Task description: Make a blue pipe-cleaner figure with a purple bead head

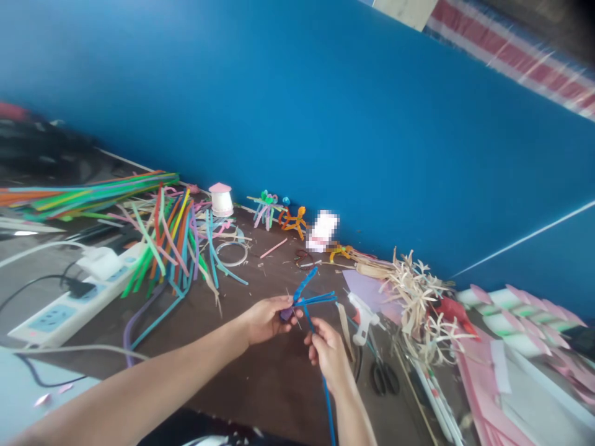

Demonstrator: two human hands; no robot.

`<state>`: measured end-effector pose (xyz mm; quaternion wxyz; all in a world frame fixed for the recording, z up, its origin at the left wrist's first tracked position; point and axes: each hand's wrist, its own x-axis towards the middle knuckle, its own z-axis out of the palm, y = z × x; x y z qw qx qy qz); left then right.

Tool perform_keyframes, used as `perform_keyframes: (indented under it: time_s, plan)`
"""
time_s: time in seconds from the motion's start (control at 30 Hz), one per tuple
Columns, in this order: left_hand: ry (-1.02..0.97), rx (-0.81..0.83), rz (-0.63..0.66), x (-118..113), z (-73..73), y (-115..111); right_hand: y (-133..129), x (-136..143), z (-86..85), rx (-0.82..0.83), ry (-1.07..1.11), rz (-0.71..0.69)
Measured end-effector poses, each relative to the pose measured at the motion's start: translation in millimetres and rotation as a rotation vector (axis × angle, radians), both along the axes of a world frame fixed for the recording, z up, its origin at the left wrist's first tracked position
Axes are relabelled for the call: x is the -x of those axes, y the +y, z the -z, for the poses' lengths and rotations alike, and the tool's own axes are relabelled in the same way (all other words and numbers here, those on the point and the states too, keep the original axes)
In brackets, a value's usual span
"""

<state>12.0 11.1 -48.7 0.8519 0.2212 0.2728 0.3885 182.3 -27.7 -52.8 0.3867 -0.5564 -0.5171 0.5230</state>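
Note:
Between thumb and fingers, my left hand (273, 319) pinches a small purple piece (287, 313) from which blue pipe cleaners (318, 298) stick out up and to the right. My right hand (325, 348) is closed on a long blue pipe cleaner (329, 402), whose tail hangs down past the wrist toward the bottom edge. Its upper end runs up to the bunch at my left hand. Thin pale wires or strands poke out near the purple piece. How the parts are joined there is too small to make out.
Left lie many coloured pipe cleaners (160, 238) and a white power strip (81, 303). Behind stand a small white pot with a pink top (221, 201) and an orange pipe-cleaner figure (294, 220). Right are a glue gun (362, 317), black-handled scissors (383, 376) and dried pale flowers (416, 291).

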Motion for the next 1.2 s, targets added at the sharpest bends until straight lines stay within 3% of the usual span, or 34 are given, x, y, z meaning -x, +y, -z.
perform_keyframes:
  time_s: [0.33,0.43,0.77,1.2]
  plan:
    - [0.016,-0.045,0.059,6,6.4,-6,11,-6,-2.2,-0.268,-0.438,-0.143]
    - [0.023,-0.042,0.067,6,7.6,-6,12,-5,-4.8,-0.283,-0.533,-0.169]
    - [0.026,-0.037,0.037,4,11.7,-6,13,-5,-6.1,-0.277,-0.691,-0.197]
    - [0.019,-0.013,0.01,4,15.6,-6,10,-4,-6.6,-0.312,-0.723,-0.2]
